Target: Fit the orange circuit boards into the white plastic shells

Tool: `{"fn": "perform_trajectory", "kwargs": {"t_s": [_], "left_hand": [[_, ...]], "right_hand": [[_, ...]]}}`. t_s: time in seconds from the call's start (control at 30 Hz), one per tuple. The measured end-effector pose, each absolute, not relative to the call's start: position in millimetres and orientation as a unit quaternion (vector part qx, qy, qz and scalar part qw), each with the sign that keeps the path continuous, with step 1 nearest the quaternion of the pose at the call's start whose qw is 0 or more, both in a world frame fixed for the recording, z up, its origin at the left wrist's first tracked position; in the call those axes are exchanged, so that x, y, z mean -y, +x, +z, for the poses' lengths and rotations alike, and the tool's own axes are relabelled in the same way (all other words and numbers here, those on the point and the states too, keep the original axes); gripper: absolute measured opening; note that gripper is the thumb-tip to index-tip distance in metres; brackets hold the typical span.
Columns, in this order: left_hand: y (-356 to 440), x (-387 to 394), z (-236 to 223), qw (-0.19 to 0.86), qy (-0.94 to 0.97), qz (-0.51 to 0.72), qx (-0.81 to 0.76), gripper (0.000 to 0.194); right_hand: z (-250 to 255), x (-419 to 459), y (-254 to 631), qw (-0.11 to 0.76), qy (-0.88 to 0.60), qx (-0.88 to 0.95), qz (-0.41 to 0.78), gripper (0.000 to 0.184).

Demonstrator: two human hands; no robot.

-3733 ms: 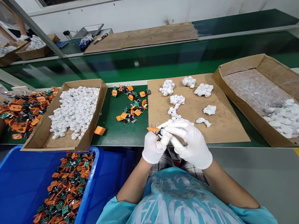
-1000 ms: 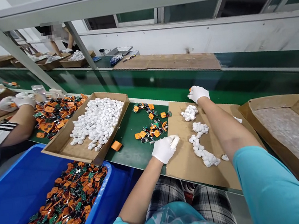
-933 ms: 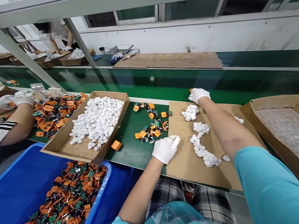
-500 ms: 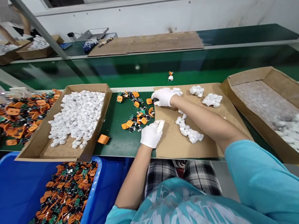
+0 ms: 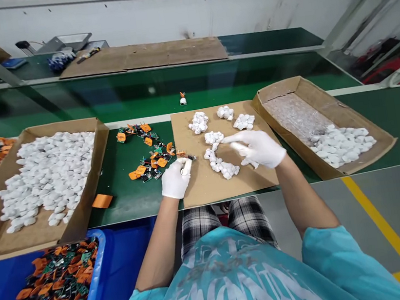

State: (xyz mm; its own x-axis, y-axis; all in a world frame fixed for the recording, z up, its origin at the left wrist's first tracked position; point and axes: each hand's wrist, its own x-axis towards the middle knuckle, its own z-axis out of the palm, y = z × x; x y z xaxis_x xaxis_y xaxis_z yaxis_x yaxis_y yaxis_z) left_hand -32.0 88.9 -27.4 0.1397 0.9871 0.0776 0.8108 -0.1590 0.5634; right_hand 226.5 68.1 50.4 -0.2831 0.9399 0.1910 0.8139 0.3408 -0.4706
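My left hand [image 5: 174, 180], in a white glove, is closed at the left edge of a cardboard sheet [image 5: 198, 192]. Its thumb and fingers pinch a small circuit assembly [image 5: 190, 157] with dark and orange parts, mostly covered by the glove. My right hand [image 5: 260, 148], also gloved, hovers over the sheet with its index finger stretched out beside a clump of white plastic pieces [image 5: 214, 137]. More white pieces [image 5: 224, 169] lie in a curved row below that fingertip. Left of the sheet, loose circuit assemblies with orange tabs [image 5: 161, 162] rest on the green table.
A cardboard tray [image 5: 104, 133] of white pieces stands at left, another [image 5: 380, 148] at right. Below left, a blue bin [image 5: 101, 251] holds many orange-tabbed assemblies. A single assembly [image 5: 182, 99] sits at the back; an orange piece [image 5: 102, 200] lies near the left tray.
My right hand has moved from the orange-tabbed assemblies rightward to the white pieces. A circuit assembly now shows in my left hand. The view has turned right.
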Motion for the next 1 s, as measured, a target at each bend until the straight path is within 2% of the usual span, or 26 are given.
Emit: {"fn": "perform_trajectory", "kwargs": {"t_s": [0.07,0.23,0.33,0.4,0.47,0.57,0.67,0.8,0.87,1.0], "left_hand": [[-31.8,-88.7,-29.8,0.204,0.726,0.232,-0.615,0.023],[-29.4,-87.9,-31.8,0.202,0.702,0.283,-0.622,0.024],[-26.4,-82.3,-23.6,0.212,0.693,0.302,-0.619,0.025],[-19.7,-73.6,-13.4,0.236,0.694,0.315,-0.603,0.026],[-7.4,-61.8,-2.0,0.282,0.709,0.314,-0.565,0.029],[17.2,-46.3,9.8,0.392,0.736,0.272,-0.481,0.034],[35.9,-41.9,9.4,0.509,0.673,0.296,-0.448,0.035],[41.2,-47.1,1.4,0.647,0.519,0.366,-0.422,0.044],[39.9,-48.9,-0.1,0.675,0.476,0.386,-0.41,0.048],[38.0,-47.2,-1.1,0.692,0.426,0.417,-0.408,0.051]], "right_hand": [[39.7,-49.9,253.9,0.252,-0.627,0.726,0.132,0.029],[-7.0,-20.2,267.6,0.225,-0.657,0.709,0.119,0.025],[-21.5,-12.8,255.7,0.298,-0.673,0.668,0.112,0.014],[-21.0,-8.4,246.2,0.356,-0.676,0.629,0.143,0.017],[-15.1,-3.9,236.0,0.382,-0.663,0.624,0.158,0.021],[-4.6,0.0,220.3,0.375,-0.613,0.677,0.157,0.021],[-0.6,-0.6,207.5,0.392,-0.584,0.688,0.181,0.022],[-6.6,-3.4,198.5,0.455,-0.55,0.644,0.276,0.046],[-11.1,-4.1,195.0,0.471,-0.542,0.621,0.314,0.053],[-16.5,-5.2,185.9,0.531,-0.557,0.539,0.341,0.046]]}}
